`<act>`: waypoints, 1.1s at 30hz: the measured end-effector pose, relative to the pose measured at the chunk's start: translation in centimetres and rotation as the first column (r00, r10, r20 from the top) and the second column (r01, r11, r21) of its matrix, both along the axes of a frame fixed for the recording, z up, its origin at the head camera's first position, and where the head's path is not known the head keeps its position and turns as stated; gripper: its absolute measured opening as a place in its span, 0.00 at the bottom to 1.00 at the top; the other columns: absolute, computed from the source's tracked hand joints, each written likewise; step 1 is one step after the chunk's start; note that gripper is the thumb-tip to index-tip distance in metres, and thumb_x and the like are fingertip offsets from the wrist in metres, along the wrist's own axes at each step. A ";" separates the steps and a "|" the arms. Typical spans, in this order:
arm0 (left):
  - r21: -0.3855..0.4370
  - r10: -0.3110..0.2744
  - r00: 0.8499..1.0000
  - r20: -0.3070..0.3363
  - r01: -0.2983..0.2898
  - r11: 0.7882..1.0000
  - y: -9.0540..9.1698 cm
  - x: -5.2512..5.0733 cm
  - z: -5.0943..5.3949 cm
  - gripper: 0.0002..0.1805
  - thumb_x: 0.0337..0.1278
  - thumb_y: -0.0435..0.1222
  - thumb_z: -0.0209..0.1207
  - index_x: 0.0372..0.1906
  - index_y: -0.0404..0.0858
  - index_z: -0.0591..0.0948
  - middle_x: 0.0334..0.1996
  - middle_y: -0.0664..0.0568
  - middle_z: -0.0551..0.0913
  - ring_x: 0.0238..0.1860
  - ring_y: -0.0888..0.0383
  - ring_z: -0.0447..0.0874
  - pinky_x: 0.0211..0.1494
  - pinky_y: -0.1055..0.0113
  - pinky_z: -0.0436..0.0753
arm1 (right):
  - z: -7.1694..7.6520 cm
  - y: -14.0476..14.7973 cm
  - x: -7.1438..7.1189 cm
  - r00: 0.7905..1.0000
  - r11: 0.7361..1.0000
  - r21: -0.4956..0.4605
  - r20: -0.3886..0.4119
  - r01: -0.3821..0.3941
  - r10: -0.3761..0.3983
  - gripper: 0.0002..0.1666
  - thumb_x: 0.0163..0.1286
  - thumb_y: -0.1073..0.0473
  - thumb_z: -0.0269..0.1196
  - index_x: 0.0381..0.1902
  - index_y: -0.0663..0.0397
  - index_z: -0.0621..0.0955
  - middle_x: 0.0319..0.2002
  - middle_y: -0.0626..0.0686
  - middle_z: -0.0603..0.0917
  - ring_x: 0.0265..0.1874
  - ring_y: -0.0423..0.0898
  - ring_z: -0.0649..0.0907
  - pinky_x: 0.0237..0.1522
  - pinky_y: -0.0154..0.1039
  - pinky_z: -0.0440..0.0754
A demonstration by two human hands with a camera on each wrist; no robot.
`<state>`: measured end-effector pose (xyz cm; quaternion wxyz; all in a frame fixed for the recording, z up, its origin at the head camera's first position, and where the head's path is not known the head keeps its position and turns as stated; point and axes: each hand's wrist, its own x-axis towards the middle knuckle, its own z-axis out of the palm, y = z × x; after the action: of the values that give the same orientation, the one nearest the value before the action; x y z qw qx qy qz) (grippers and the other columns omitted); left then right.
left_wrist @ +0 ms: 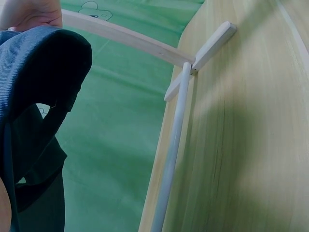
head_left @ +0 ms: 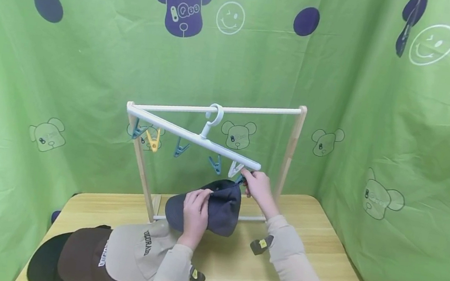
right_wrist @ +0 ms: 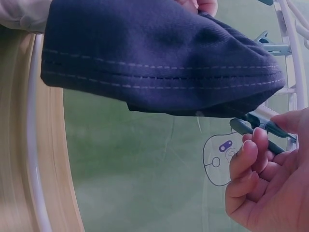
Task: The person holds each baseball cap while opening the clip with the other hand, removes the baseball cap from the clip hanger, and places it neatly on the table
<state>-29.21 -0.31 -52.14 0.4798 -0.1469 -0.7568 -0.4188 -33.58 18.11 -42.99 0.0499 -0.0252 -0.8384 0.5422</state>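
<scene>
My left hand holds a dark navy cap up beneath the right half of a pale blue clip hanger. In the right wrist view, the cap shows its stitched edge. My right hand is at the hanger's right end. Its thumb and fingers pinch a dark teal clip right by the cap's edge. Whether the clip's jaws are on the fabric I cannot tell. Beside that hand hangs a white clip. The cap's dark underside faces the left wrist camera.
A wooden rack carries the tilted hanger on its top bar. Blue clips and a yellow clip hang leftward. A beige cap, a brown cap and a black cap overlap on the wooden table.
</scene>
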 end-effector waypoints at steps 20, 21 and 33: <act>0.037 -0.020 1.000 -0.019 0.021 0.999 -0.1 0.2 0.0 0.07 0.62 0.30 0.59 0.40 0.42 0.86 0.35 0.49 0.84 0.40 0.50 0.80 0.49 0.66 0.78 | -0.4 1.4 0.0 1.000 1.000 0.026 -0.002 0.000 0.000 0.28 0.71 0.42 0.54 0.28 0.63 0.78 0.13 0.46 0.74 0.10 0.41 0.73 0.17 0.34 0.77; 0.036 -0.018 1.000 -0.018 0.019 0.999 -0.1 0.2 0.0 0.07 0.62 0.29 0.59 0.40 0.42 0.86 0.35 0.49 0.84 0.41 0.51 0.79 0.49 0.66 0.78 | -0.4 1.5 0.0 1.000 1.000 0.030 -0.001 0.001 -0.001 0.29 0.71 0.42 0.54 0.29 0.64 0.78 0.13 0.46 0.75 0.10 0.40 0.73 0.18 0.34 0.78; 0.028 -0.020 1.000 -0.016 0.020 0.999 -0.2 0.5 -0.2 0.08 0.61 0.29 0.60 0.40 0.42 0.86 0.35 0.50 0.84 0.41 0.52 0.79 0.49 0.66 0.79 | -0.8 2.7 0.0 1.000 1.000 0.002 -0.009 0.006 -0.006 0.27 0.71 0.43 0.53 0.29 0.63 0.77 0.14 0.45 0.74 0.10 0.39 0.72 0.19 0.37 0.80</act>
<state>-28.69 -0.52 -52.38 0.4837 -0.1509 -0.7454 -0.4332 -33.54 20.81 -43.82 0.0552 -0.0251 -0.8387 0.5413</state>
